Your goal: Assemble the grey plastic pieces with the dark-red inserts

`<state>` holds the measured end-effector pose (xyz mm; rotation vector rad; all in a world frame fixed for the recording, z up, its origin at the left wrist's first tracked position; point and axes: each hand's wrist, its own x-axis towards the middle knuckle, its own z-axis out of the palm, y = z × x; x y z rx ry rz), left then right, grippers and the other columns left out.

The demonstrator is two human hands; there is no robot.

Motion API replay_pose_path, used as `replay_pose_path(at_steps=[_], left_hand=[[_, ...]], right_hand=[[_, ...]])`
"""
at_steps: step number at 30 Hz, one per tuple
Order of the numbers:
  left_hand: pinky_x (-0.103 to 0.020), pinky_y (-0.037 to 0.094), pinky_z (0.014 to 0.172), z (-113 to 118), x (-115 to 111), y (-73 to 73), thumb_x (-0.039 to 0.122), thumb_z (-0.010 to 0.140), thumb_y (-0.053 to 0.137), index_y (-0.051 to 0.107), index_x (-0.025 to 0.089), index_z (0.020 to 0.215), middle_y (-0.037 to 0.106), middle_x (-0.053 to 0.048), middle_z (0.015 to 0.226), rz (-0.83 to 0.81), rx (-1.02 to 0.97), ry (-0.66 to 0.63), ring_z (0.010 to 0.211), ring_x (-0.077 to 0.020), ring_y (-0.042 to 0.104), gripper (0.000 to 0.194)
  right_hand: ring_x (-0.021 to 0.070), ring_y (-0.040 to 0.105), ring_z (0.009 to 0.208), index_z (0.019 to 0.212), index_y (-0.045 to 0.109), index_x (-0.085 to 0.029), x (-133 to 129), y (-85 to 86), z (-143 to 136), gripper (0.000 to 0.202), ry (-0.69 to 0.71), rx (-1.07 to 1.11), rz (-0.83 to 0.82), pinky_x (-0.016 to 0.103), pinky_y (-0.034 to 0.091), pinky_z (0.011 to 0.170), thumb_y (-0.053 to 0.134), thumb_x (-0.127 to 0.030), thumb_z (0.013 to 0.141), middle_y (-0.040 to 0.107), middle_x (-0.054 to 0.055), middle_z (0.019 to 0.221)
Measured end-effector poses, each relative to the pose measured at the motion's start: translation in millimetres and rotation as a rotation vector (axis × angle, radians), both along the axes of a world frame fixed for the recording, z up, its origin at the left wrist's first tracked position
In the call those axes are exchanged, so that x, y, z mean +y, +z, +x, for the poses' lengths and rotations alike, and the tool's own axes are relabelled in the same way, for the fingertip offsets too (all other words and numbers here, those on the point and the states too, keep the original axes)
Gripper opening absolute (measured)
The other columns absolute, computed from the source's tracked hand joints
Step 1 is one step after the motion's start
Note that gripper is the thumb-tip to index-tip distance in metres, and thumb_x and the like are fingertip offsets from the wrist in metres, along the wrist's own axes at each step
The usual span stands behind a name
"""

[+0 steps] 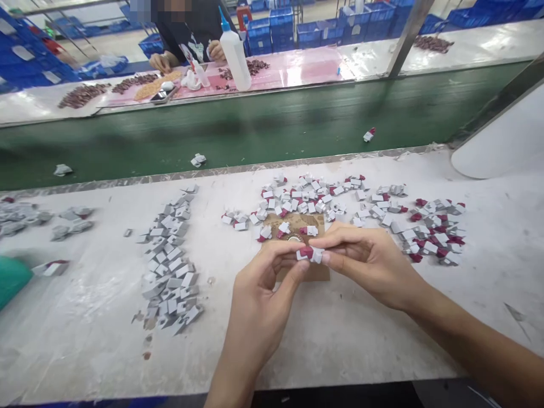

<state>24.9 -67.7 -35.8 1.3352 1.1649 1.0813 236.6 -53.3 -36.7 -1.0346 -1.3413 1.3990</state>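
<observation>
My left hand (266, 294) and my right hand (369, 260) meet over a piece of brown cardboard (323, 273). Between their thumbs and fingertips they pinch a small grey and dark red part (309, 254), the left hand at its left end and the right hand at its right end. Similar parts (284, 228) lie on the cardboard just beyond my fingers. Behind it spreads a pile of grey and red parts (306, 195), and another such pile (437, 232) is right of my right hand. A long pile of grey parts (172, 260) lies to the left.
Beyond the white table (106, 351) runs a green conveyor belt (263, 127) carrying a few parts. Across it a person (187, 34) works beside a white bottle (236, 59). A white cylinder (505, 136) stands at right; a green object (12, 280) is at far left.
</observation>
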Motion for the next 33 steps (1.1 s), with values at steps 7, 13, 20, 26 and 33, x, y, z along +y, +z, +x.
replay_pose_path(at_steps=[7,13,20,26,33], left_hand=[[-0.036,0.071,0.089,-16,34,24.7,0.033,0.105,0.078,0.082,0.030,0.116,0.087,-0.004,0.115,0.036,0.219,-0.179,0.101,-0.0235,0.084,0.012],[-0.038,0.063,0.089,14,156,39.1,0.019,0.096,0.080,0.076,0.022,0.100,0.086,-0.009,0.108,0.113,0.567,0.053,0.100,-0.0249,0.080,0.007],[-0.041,0.059,0.103,82,256,8.9,0.019,0.101,0.079,0.070,0.022,0.096,0.087,-0.012,0.114,0.020,0.710,0.116,0.110,-0.0257,0.080,0.011],[-0.058,0.043,0.125,80,263,7.6,0.015,0.102,0.074,0.073,0.021,0.101,0.082,-0.020,0.139,0.032,0.889,0.167,0.151,-0.0407,0.062,0.006],[-0.047,0.048,0.122,31,175,54.3,0.030,0.111,0.069,0.072,0.027,0.124,0.081,-0.008,0.137,0.153,0.894,0.049,0.132,-0.0294,0.073,0.013]], right_hand=[[0.0286,0.085,0.110,0.121,0.094,-0.032,26,22.3,19,0.022,0.079,-0.248,0.006,0.046,0.072,0.097,0.084,-0.041,0.104,0.088,0.008,0.121],[0.0429,0.074,0.138,0.149,0.078,-0.013,151,28.6,65,0.044,-0.536,-1.079,-0.008,0.060,0.059,0.119,0.077,-0.029,0.108,0.072,0.025,0.155],[0.0523,0.066,0.141,0.115,0.079,-0.007,247,-1.9,74,0.025,-0.616,-1.132,-0.078,0.064,0.054,0.115,0.082,-0.027,0.100,0.070,0.036,0.145],[0.0281,0.076,0.093,0.109,0.076,-0.020,223,10.8,55,0.015,-0.480,-1.019,0.088,0.037,0.057,0.083,0.072,-0.014,0.096,0.082,0.011,0.104],[0.0256,0.066,0.061,0.115,0.085,-0.029,107,30.8,56,0.035,-0.167,-0.892,0.099,0.037,0.050,0.054,0.077,-0.056,0.094,0.083,0.008,0.090]])
